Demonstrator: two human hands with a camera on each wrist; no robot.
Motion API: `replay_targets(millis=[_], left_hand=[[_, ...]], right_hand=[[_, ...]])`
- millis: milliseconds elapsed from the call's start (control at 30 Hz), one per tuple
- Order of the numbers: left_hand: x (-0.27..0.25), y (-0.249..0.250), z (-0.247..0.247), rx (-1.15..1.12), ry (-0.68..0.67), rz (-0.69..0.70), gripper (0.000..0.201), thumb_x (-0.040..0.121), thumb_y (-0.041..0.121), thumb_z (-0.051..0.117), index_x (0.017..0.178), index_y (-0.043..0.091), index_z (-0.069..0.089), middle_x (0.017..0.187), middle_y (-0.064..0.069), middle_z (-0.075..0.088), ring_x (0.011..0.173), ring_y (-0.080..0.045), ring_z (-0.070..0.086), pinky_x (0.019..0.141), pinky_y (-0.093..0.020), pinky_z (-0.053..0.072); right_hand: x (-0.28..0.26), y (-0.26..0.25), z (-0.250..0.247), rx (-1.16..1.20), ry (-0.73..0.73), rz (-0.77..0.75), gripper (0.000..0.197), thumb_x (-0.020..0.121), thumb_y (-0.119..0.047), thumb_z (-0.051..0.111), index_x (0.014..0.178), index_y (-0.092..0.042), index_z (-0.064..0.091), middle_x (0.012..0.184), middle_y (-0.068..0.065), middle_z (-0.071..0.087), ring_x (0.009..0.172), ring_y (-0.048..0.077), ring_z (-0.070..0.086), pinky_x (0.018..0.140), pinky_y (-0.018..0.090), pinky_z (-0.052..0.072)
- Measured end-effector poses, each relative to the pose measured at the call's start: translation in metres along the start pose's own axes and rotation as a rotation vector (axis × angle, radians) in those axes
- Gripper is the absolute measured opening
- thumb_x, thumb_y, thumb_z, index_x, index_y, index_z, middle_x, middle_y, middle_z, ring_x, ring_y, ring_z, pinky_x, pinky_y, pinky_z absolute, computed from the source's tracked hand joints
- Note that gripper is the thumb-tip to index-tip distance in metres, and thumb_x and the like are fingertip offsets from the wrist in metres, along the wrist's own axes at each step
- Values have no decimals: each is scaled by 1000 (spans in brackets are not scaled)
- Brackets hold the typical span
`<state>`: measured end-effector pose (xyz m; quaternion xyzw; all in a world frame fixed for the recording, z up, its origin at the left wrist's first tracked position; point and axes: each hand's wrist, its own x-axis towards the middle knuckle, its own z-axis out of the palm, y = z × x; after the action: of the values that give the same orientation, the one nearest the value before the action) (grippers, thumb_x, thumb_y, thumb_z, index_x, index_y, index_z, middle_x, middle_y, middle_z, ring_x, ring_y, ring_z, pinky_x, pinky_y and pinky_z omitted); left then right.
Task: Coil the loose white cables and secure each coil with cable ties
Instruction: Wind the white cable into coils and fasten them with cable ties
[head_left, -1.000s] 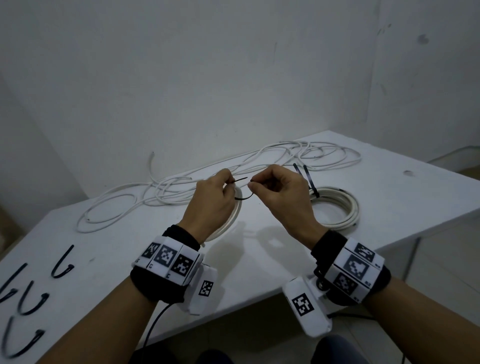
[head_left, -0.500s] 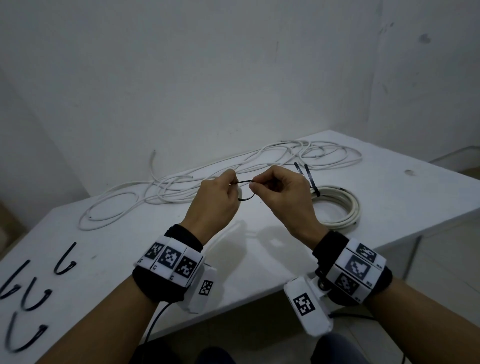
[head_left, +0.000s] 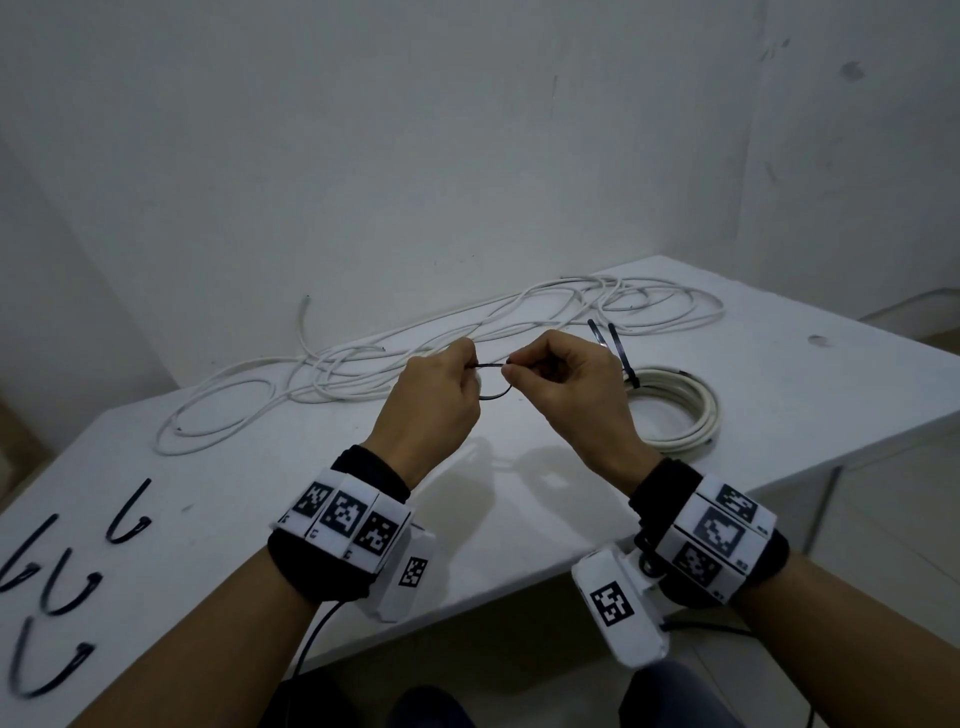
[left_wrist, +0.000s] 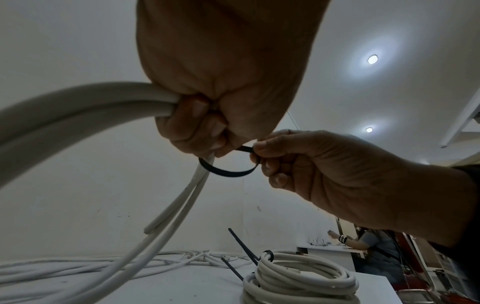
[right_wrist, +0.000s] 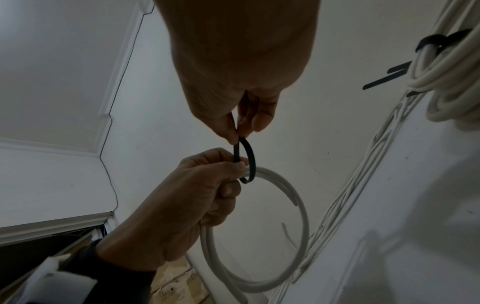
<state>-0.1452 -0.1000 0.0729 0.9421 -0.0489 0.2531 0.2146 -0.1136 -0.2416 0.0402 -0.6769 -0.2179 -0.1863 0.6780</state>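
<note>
- While left hand (head_left: 434, 395) grips white cable coil (right_wrist: 259, 226) and tie head, right hand (head_left: 566, 384) pinches black cable tie (left_wrist: 228, 171) tail.
- Risk: tail misses head at 9 o'clock; loops spring loose.

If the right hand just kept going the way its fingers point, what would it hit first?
Most likely the left hand: the right hand points at it, with only a short stretch of black cable tie between. Depth is hard to judge.
</note>
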Motion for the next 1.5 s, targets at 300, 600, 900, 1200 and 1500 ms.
replay_targets(millis=[300,600,900,1200,1500], left_hand=[[0,2,-1,11,3,6,13,93,7,44,92,2,56,58,3,47,50,-10,40,44,-22,26],[-2,2,1,50,-15,34,12,93,7,43,90,3,54,60,3,47,67,-28,48,57,-36,35],[-1,3,3,51,1,63,9,92,6,44,86,6,51,67,-15,59,67,-34,52,59,-45,44],[-2,2,5,53,-23,93,12,91,5,44,81,10,44,66,-14,58,67,-36,52,59,-47,44],[-5,11,5,-37,-107,40,14,94,9,43,90,7,56,66,-6,56,57,-20,48,51,-30,36]], right_hand=[[-1,2,-1,-14,1,2,11,77,-6,74,72,-14,67,65,2,65,58,7,53,58,19,44],[-2,4,-1,-32,-9,-2,13,77,-6,74,71,-14,66,62,-1,62,54,4,50,55,15,41],[-2,3,-3,-29,-5,-17,9,77,-5,73,73,-10,67,61,-5,61,54,2,49,55,15,41],[-1,7,-6,-70,-41,-16,9,77,-5,74,72,-7,67,55,-6,55,48,2,45,52,11,35],[7,7,-1,-52,-125,21,10,77,-6,74,74,-14,69,65,-2,67,58,5,59,57,15,45]])
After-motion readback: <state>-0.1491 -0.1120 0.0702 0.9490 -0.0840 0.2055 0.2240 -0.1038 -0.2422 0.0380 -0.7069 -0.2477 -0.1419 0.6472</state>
